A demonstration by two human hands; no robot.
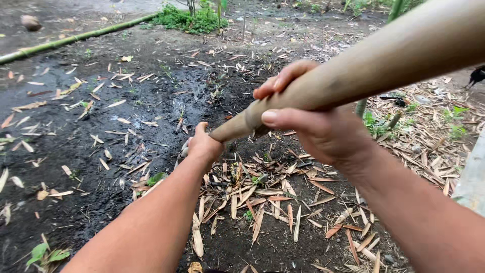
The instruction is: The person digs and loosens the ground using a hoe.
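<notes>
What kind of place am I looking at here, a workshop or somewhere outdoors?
Outdoors, probably a yard or garden plot near bamboo. The ground is dark bare soil strewn with dry bamboo leaves, a long green bamboo pole lies at the far edge, and weeds grow beyond. Both hands, left and right, grip a thick wooden handle.

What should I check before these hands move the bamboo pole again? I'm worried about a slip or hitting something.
1. Right hand wrapped around the bamboo pole: ok.
2. Left hand gripping near the pole's lower end: ok, though its fingers are hidden.
3. Pole's tip seated on the ground: cannot tell, the left hand covers it.
4. Ground dry underfoot: not ok, dark wet soil with loose bamboo shavings.
5. Nothing living nearby: not ok, a dark bird at the right edge.
</notes>
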